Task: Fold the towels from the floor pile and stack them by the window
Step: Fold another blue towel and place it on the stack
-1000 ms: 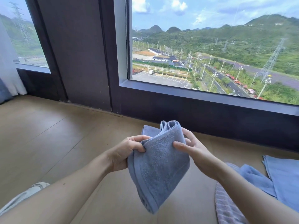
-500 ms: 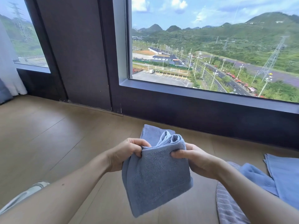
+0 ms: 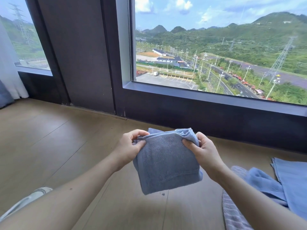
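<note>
The floor (image 3: 49, 146) is light wood-look plank, with seams running from the near edge toward the dark window wall (image 3: 199, 117) that bounds its far edge. At the right edge lie a flat blue towel (image 3: 295, 183), a crumpled blue towel (image 3: 265, 185) touching its left side, and a grey checked cloth (image 3: 232, 214) toward the near right corner, touching the crumpled towel. Near the middle of the far edge a corner of a further blue towel (image 3: 152, 130) shows, mostly hidden. A small dark speck (image 3: 162, 194) lies mid-floor, and a white curtain (image 3: 15, 87) meets the far left corner.
</note>
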